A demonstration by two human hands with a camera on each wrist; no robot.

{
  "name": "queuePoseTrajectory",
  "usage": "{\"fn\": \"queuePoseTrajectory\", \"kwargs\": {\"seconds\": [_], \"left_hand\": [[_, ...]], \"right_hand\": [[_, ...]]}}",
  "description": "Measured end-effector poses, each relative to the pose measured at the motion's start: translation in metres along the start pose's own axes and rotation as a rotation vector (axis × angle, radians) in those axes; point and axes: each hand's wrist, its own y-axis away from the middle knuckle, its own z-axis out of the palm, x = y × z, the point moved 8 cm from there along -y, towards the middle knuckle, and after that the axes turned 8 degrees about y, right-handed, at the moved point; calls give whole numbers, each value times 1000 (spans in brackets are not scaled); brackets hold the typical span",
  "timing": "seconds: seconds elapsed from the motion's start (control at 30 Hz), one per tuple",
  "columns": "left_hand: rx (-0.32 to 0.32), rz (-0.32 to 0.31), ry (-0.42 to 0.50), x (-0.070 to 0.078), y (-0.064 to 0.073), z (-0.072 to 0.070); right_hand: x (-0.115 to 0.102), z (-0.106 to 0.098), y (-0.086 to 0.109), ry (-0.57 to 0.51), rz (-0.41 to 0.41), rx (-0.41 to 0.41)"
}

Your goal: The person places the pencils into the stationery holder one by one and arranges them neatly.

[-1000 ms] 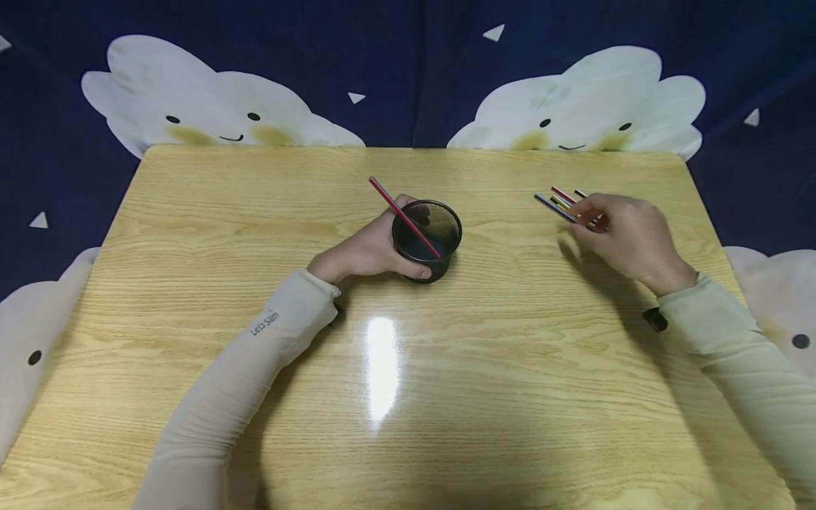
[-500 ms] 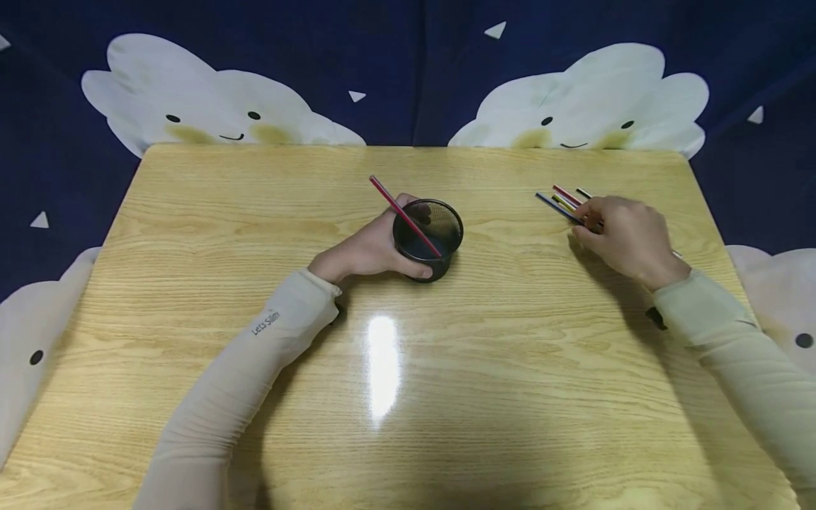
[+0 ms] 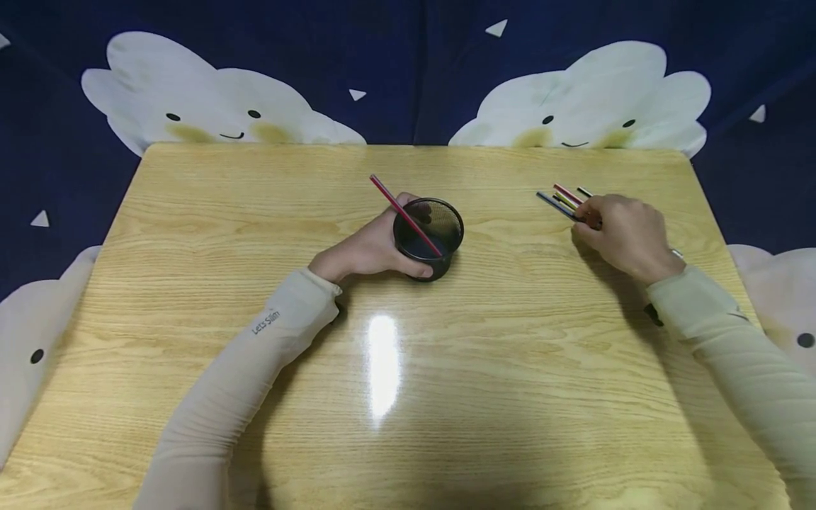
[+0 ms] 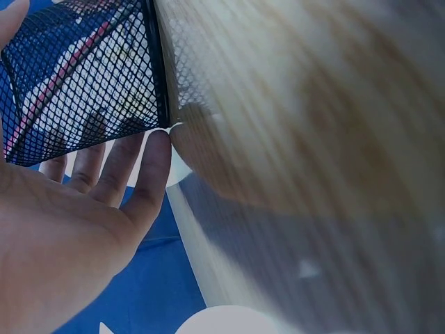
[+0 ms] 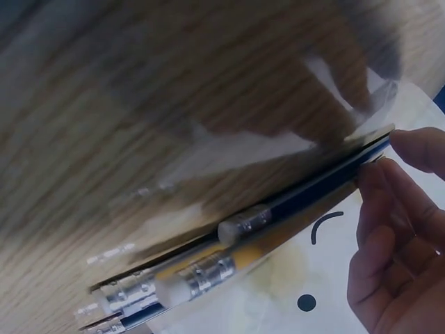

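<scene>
In the head view my left hand grips a black mesh pen cup, thumb along the near side. A red striped pencil leans inside the cup, its upper end sticking out over the left rim. Several pencils lie together on the table at the right, under my right hand. Thumb and forefinger of that hand pinch a blue pencil, as the right wrist view shows. Beside it is a yellow pencil with a metal band and white eraser. The palm hides much of the bundle in the head view.
The wooden table is glossy, with a bright reflection near its middle. Behind it hangs a dark blue curtain with white clouds. A small pale end shows by my right wrist.
My right hand has lowered slightly among the pencils, and its forearm has shifted a little left. The left hand and the cup stay in place.
</scene>
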Motion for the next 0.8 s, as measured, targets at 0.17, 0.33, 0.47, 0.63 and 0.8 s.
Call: {"fn": "queuePoseTrajectory", "kwargs": {"seconds": [0.17, 0.33, 0.47, 0.63, 0.8], "left_hand": [[-2, 13, -4, 1, 0, 0], [-6, 16, -16, 0, -1, 0], [-6, 11, -24, -1, -1, 0], [-7, 15, -27, 0, -1, 0], [-1, 1, -8, -2, -1, -1]], "right_hand": [[0, 2, 0, 7, 4, -4], [1, 2, -1, 15, 11, 12], [2, 3, -1, 22, 19, 16], [3, 4, -3, 19, 30, 10], [4, 6, -4, 13, 40, 7]]}}
